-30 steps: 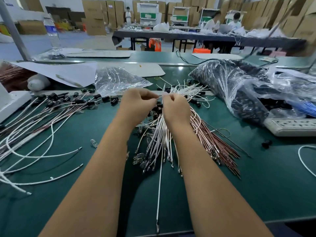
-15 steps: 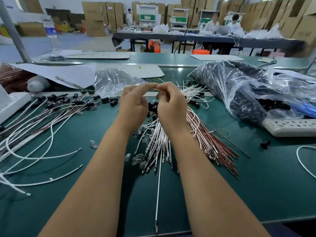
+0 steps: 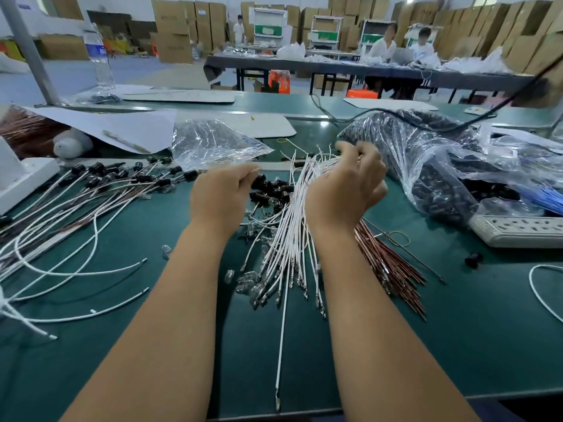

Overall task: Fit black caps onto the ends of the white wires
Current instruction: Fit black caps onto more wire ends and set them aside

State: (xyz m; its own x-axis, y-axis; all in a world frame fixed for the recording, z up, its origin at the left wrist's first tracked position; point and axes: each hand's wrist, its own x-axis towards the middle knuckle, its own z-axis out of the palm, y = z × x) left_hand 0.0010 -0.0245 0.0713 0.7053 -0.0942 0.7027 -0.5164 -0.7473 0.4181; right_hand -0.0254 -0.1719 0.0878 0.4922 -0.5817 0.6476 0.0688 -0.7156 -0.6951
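Observation:
A bundle of white wires [image 3: 289, 239] lies fanned on the green table [image 3: 457, 330]. My right hand [image 3: 347, 187] is raised over its far end, fingers curled around the tips of a few white wires. Loose black caps [image 3: 272, 190] are heaped between my hands. My left hand [image 3: 221, 196] sits left of the heap, thumb and forefinger pinched on a black cap at its upper edge. Several white wires with black caps fitted [image 3: 115, 184] spread out to the left. One long white wire [image 3: 281, 345] runs toward the table's near edge.
Reddish-brown wires [image 3: 390, 269] lie right of the bundle. A clear bag of black parts [image 3: 432, 172] and a white power strip [image 3: 518, 231] sit at the right. A crumpled clear bag [image 3: 210, 141], paper and a water bottle [image 3: 99, 59] are behind. Small glass bulbs [image 3: 246, 280] lie near the wire ends.
My hands, pinched together above the bundle before, have separated. The left dropped down and left to the cap heap; the right moved right and up along the wire tips.

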